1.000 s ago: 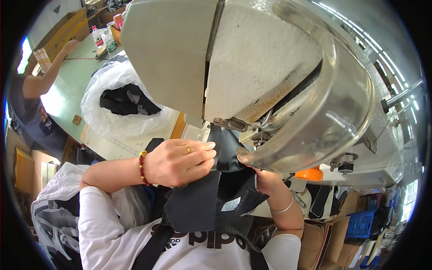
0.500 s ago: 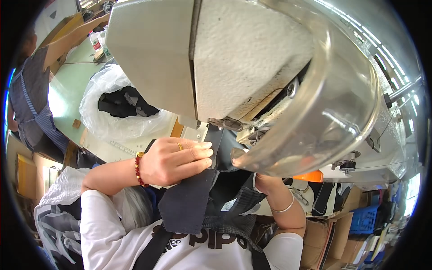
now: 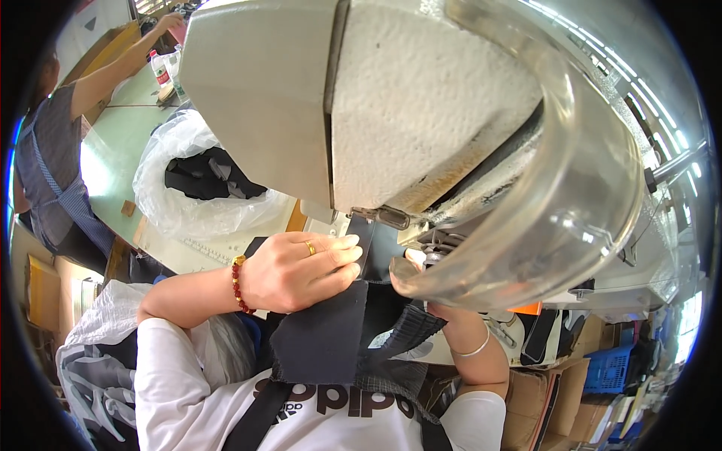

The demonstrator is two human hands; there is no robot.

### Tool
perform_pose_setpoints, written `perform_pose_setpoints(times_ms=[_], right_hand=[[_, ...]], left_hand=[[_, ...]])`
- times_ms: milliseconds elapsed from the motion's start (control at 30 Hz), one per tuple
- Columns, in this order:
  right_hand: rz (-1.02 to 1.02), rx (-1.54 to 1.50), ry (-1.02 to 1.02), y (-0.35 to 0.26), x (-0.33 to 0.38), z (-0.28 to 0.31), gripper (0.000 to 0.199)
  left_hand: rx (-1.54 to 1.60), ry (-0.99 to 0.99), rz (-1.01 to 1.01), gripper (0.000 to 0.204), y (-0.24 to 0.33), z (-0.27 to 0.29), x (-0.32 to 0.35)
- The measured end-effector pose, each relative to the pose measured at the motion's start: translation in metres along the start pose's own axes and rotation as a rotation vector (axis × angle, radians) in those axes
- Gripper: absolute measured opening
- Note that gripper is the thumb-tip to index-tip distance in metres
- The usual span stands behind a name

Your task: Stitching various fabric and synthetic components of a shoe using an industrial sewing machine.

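A dark fabric piece (image 3: 320, 338) hangs from the sewing machine's work area toward my lap, with a black textured part (image 3: 410, 331) on its right side. My left hand (image 3: 301, 272), wearing a ring and a red-beaded bracelet, grips the fabric near the stitching spot with its fingers together. The light-coloured sewing machine head (image 3: 429, 113) looms right above. A clear curved guard (image 3: 587, 218) covers much of my right hand (image 3: 451, 312); that hand is at the fabric's right side, a fingertip showing near the guard's end, most fingers hidden. The needle is out of sight.
At the left, a white plastic bag (image 3: 162, 150) holds dark pieces on a green table (image 3: 113, 165). A person (image 3: 56, 150) stands beyond, near bottles (image 3: 159, 69). Cardboard boxes (image 3: 526, 410) and a blue crate (image 3: 608, 368) are at lower right.
The machine head and guard appear slightly larger and further right in view. My left hand and the fabric have shifted a little rightward. The other person's hand now shows, reaching at the far left.
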State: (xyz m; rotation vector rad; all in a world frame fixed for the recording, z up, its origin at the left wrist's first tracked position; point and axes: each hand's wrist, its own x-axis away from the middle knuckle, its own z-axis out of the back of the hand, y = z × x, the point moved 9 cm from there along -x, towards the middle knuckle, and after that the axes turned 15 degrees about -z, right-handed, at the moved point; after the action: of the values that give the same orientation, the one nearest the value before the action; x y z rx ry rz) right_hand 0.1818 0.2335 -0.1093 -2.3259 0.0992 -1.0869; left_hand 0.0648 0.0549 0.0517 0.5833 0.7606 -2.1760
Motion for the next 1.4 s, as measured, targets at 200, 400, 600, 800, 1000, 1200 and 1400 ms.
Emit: perform_pose_setpoints(times_ms=[200,400,600,800,1000,1200,1400], right_hand=[[0.156,0.033,-0.644,-0.002,-0.035,-0.003,0.042],[0.197,0.070,-0.504,-0.008,-0.050,0.018,0.045],[0.236,0.091,-0.480,-0.018,-0.047,0.009,0.048],[0.261,0.092,-0.460,-0.020,-0.045,0.013,0.050],[0.276,0.110,-0.441,-0.024,-0.041,0.008,0.053],[0.260,0.153,-0.402,-0.025,-0.035,0.002,0.056],[0.217,0.183,-0.389,-0.020,-0.030,-0.002,0.058]], left_hand=[[0.082,0.026,0.084,0.021,-0.009,-0.005,0.001],[0.071,0.043,0.136,0.020,-0.018,-0.004,0.001],[0.131,-0.066,0.121,0.023,-0.022,-0.006,0.000],[0.181,0.041,0.160,0.028,-0.016,-0.001,0.003],[0.593,0.386,0.349,0.018,-0.039,0.010,0.023],[0.406,0.146,0.184,0.025,-0.017,0.009,0.010],[0.243,0.077,0.129,0.023,-0.006,0.010,0.005]])
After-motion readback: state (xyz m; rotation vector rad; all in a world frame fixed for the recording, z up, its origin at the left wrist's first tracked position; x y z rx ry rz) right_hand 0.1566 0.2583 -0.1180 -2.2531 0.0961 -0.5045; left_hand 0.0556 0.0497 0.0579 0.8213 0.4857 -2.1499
